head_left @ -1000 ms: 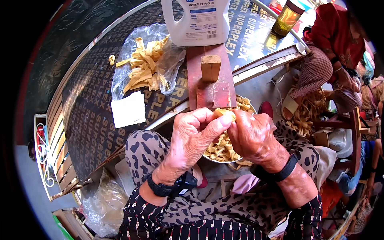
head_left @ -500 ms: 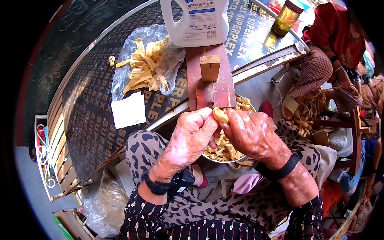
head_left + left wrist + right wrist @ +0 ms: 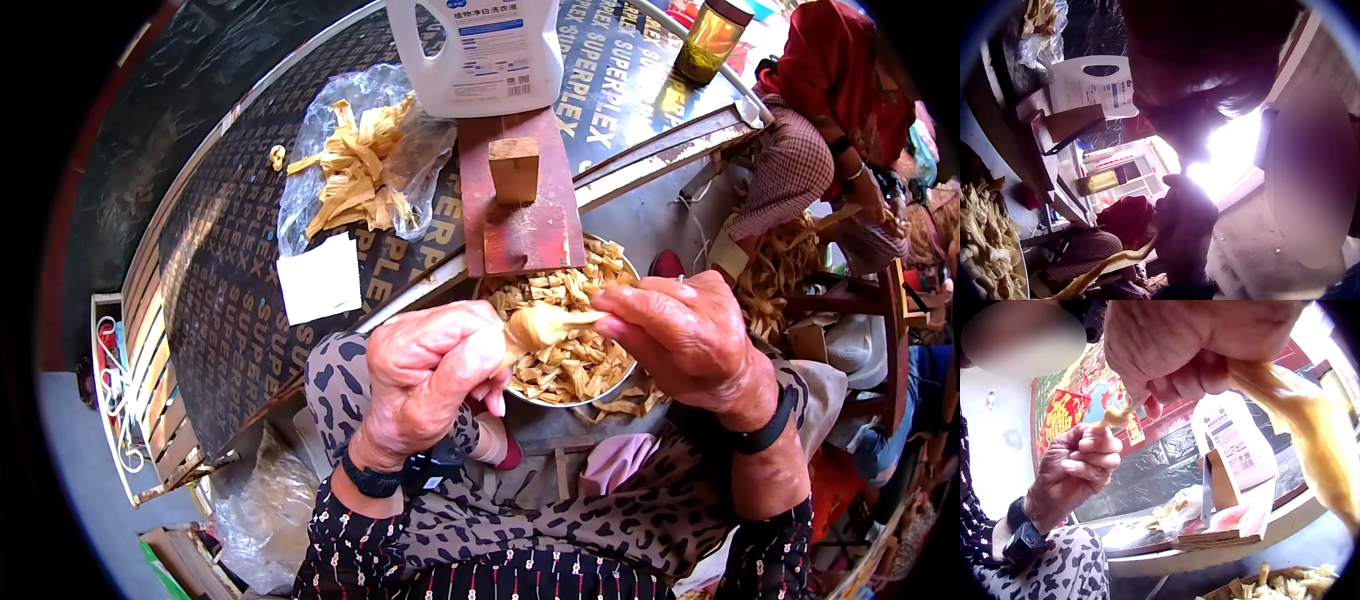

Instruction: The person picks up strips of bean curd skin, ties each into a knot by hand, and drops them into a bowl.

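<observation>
My left hand (image 3: 425, 375) grips one end of a pale yellow, folded strip (image 3: 548, 328). The other end is pinched by my right hand (image 3: 690, 345), so the strip spans the gap over a round bowl (image 3: 632, 372) heaped with short cut pieces (image 3: 575, 365) of the same stuff. From the right hand a long yellow strip (image 3: 1319, 437) trails off in the right wrist view. Just beyond the hands lies a reddish wooden board (image 3: 535, 245) bearing an upright wood block (image 3: 514, 170); a metal blade (image 3: 1207, 494) stands against the block.
A white detergent jug (image 3: 490, 70) stands on the board's far end. Longer yellow strips (image 3: 360, 165) lie on a plastic bag, near a white paper (image 3: 320, 280), on the dark table (image 3: 225, 300). At the right, a jar (image 3: 712, 40) stands near another seated person (image 3: 830, 90).
My hands have come apart and drawn back from the board's near edge, the right one moving rightward. The yellow piece, bunched at the fingertips before, now stretches between them.
</observation>
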Motion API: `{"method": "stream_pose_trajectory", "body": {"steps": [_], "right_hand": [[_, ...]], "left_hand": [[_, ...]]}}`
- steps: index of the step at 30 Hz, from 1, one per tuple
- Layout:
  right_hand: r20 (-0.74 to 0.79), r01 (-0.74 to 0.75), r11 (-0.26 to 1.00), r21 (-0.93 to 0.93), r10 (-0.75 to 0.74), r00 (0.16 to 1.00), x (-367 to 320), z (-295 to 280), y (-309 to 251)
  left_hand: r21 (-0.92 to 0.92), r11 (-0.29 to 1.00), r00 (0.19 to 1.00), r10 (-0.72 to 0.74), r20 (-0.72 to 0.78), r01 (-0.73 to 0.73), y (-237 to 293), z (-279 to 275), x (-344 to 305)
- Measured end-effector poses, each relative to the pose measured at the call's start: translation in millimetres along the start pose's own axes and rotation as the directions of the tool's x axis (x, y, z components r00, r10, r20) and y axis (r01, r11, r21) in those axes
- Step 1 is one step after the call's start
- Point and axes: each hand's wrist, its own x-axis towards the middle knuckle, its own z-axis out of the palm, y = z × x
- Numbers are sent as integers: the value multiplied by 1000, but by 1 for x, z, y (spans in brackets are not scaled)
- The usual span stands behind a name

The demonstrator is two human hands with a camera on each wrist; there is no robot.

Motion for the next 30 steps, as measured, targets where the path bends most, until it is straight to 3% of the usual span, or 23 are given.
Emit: {"method": "stream_pose_trajectory", "body": {"steps": [3,5,7,9,11,12,13,14,15,16,17,19,20,21,23,25,27,30], "right_hand": [[118,-25,999,-48,31,993,-2,-9,-4],[101,-15,1000,-24,18,995,-1,-10,-6],[85,-6,1000,-1,6,996,-3,-8,-4],[19,-17,989,144,15,1000,-8,0,3],[8,-7,978,208,5,1000,-8,4,6],[-1,-1,962,272,1,1000,-9,5,6],[-1,-2,962,272,3,1000,-7,2,4],[23,-39,954,298,34,999,-4,-4,0],[47,-77,944,322,65,997,-2,-7,-2],[-71,-34,912,409,69,995,-9,-2,5],[-132,39,970,241,-7,991,-14,-12,20],[-128,-175,984,20,176,976,-12,-36,24],[-98,-234,972,7,233,967,-15,-38,24],[-137,-213,959,186,240,961,-22,-27,24],[45,-236,945,225,232,972,-17,-16,11],[59,-187,953,238,178,982,-14,-8,9],[93,-193,948,252,174,980,-7,-6,5],[79,-140,959,247,124,989,-2,-1,4]], "left_hand": [[-17,1000,1000,-1,5,1,2,1,-3],[-51,999,1000,-14,-26,12,2,2,-2],[36,999,999,-39,-25,40,-1,2,4],[304,938,986,157,57,-167,-18,1,13],[367,903,974,196,112,-224,-17,1,12],[86,995,999,43,19,-45,-11,4,5],[-215,969,991,-130,-25,122,-5,7,0],[-319,939,990,-142,-6,133,-2,10,-3],[-330,938,991,-128,-34,109,3,15,-6],[-438,897,998,36,-49,-53,1,11,-5],[-536,818,977,195,-82,-208,0,2,-6],[-400,892,944,80,-319,-210,11,-30,-11],[-352,926,921,-14,-389,-134,3,-33,-7],[-315,942,953,14,-304,-114,-11,-33,-3],[-290,951,985,60,-164,-106,-15,-16,3],[-275,961,997,-7,-78,-15,-21,-3,5],[-41,986,978,-165,-131,161,-23,5,3],[-80,976,974,-209,-83,203,-28,6,8]]}}
